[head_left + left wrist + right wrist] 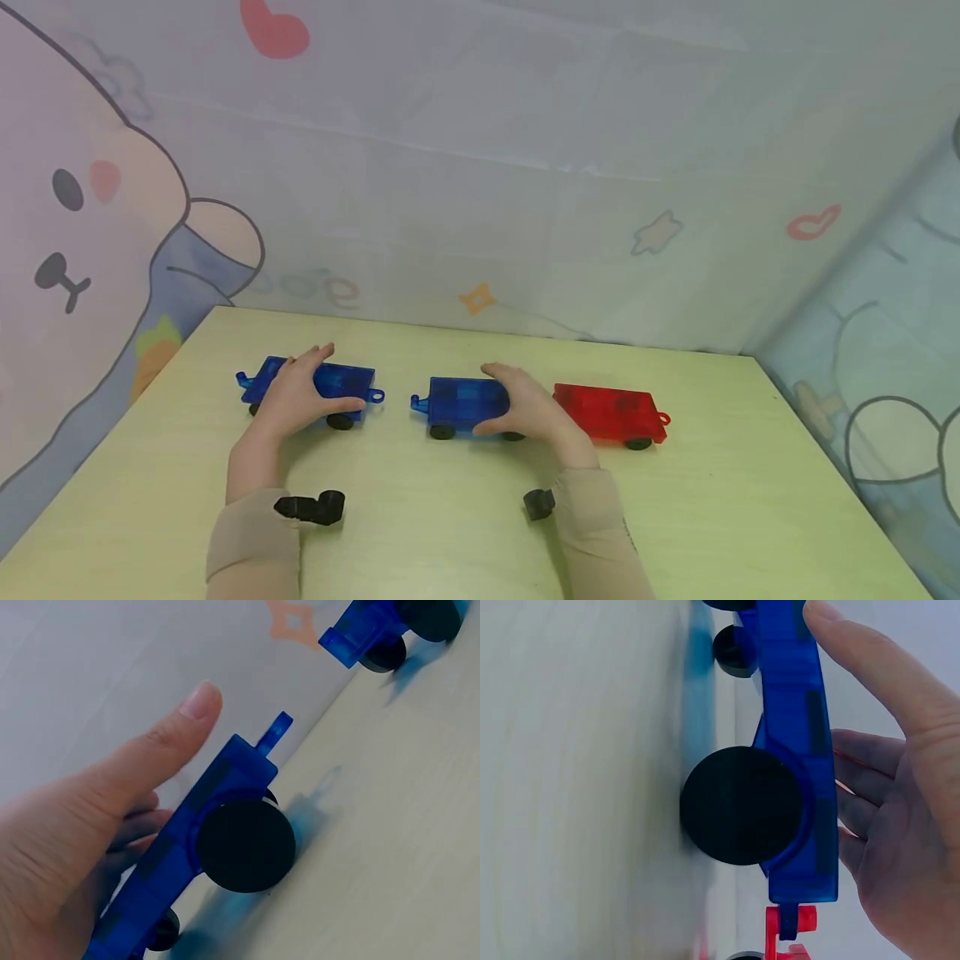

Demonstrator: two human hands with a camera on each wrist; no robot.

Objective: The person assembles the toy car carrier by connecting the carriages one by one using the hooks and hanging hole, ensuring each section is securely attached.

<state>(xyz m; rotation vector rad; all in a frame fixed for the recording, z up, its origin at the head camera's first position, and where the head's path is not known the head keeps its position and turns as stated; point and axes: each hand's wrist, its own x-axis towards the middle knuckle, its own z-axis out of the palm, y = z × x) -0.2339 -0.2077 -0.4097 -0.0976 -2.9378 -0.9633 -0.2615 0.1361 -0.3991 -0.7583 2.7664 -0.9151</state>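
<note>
A translucent blue toy wagon (347, 382) with black wheels stands at the left of the table. My left hand (294, 393) spreads over it, the straight thumb (169, 742) just above its top and the other fingers on its far side. To its right is a second blue toy wagon (461, 400). My right hand (531, 408) holds this one across its width, thumb on the near side and fingers partly hidden behind it. A red toy wagon (609, 414) follows on the right; its red hook (771, 930) meets the second wagon's ring (788, 922).
All three wagons stand in a row on the pale yellow table (420, 533). A gap separates the left wagon's ring (377, 396) from the middle wagon's hook (418, 403). A printed cloth (480, 167) hangs behind the table. Black wrist cameras (318, 507) sit on both sleeves.
</note>
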